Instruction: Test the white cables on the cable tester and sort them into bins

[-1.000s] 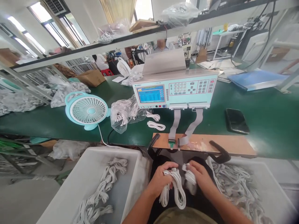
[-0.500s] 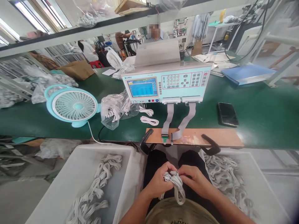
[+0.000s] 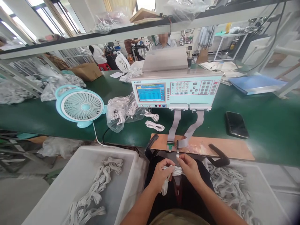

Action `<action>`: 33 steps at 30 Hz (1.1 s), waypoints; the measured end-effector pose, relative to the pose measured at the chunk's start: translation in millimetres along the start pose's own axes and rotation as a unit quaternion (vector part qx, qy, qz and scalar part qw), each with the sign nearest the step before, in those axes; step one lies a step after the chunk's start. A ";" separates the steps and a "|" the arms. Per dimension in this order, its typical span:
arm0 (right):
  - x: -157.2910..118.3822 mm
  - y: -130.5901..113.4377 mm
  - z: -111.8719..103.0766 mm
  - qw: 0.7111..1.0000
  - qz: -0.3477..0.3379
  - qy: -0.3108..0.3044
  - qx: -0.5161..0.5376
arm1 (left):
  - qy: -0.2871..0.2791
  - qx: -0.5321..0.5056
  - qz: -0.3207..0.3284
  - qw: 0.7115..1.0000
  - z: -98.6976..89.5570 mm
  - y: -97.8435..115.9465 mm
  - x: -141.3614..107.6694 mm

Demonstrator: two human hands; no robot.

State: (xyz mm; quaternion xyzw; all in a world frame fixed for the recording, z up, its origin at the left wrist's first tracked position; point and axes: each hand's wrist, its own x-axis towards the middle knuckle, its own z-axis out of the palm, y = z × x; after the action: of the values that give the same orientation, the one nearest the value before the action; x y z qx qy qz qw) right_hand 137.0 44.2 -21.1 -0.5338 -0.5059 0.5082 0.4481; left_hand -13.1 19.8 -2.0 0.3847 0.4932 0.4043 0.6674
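Over my lap, my left hand [image 3: 161, 175] is closed around a coiled white cable [image 3: 164, 187], whose loops hang below the fingers and stretch toward the other hand. My right hand [image 3: 188, 167] pinches a white plug end [image 3: 178, 157] of the cable, right at the small metal-tipped connector [image 3: 177, 150] on the board's front edge. Whether the plug is fully seated there I cannot tell. A green connector [image 3: 170, 146] sits just to the left. Grey ribbon cables [image 3: 174, 126] run from both connectors up to a tester [image 3: 193, 100] with a lit blue screen.
A white bin [image 3: 127, 187] with cable bundles stands at left; another bin [image 3: 262, 184] full of cables at right. On the green table [image 3: 206, 125] are a fan [image 3: 82, 106], bagged cables [image 3: 119, 114], two loose coils [image 3: 154, 126], a phone [image 3: 236, 124] and a blue folder [image 3: 256, 83]. A person [image 3: 163, 42] sits opposite.
Both hands have moved up and forward from my lap to the board's edge. My right hand has brought a plug end to the connector. The tester's screen display has changed.
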 end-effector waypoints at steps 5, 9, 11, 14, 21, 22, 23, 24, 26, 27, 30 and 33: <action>1.9 4.2 -0.5 1.000 -0.014 0.024 0.009 | 0.054 -0.120 -0.028 0.991 2.6 -6.3 14.1; 3.3 -2.5 2.8 0.996 0.041 0.023 0.069 | 0.003 -0.189 -0.070 0.979 -8.7 -2.4 15.7; 4.0 -9.4 6.2 0.989 0.089 0.031 0.118 | -0.044 -0.222 -0.067 0.972 -15.3 -0.4 14.5; 4.5 -18.7 10.8 0.972 0.144 0.051 0.179 | -0.087 -0.246 -0.043 0.964 -18.7 1.0 13.3; 5.4 -23.3 10.7 0.963 0.166 0.040 0.206 | 0.071 0.011 0.033 0.997 -7.7 -1.6 25.6; 5.5 -22.7 10.0 0.964 0.165 0.037 0.203 | 0.071 0.053 0.054 0.995 -7.6 -1.6 27.8; 5.5 -22.0 9.3 0.965 0.163 0.035 0.201 | 0.065 0.085 0.075 0.991 -7.9 -1.2 29.6; 5.5 -21.3 8.7 0.966 0.161 0.032 0.199 | 0.057 0.109 0.095 0.988 -8.2 -0.6 31.0; 5.5 -20.0 7.6 0.967 0.158 0.026 0.199 | 0.056 0.136 0.132 0.980 -8.1 0.9 33.1; 5.4 -19.6 7.2 0.967 0.157 0.021 0.200 | 0.065 0.141 0.146 0.977 -7.4 1.4 33.9; 5.3 -19.2 6.1 0.968 0.152 0.011 0.198 | 0.099 0.126 0.144 0.976 -3.7 0.0 36.5; 5.1 -19.0 5.3 0.971 0.143 0.008 0.190 | 0.115 0.079 0.118 0.983 -0.2 -6.5 39.6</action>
State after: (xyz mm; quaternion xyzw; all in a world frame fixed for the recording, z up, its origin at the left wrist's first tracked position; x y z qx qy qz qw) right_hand 130.0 50.7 -3.1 -0.5098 -0.3148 0.6495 0.4681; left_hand -4.8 53.8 -21.7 0.4425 0.5487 0.4811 0.5212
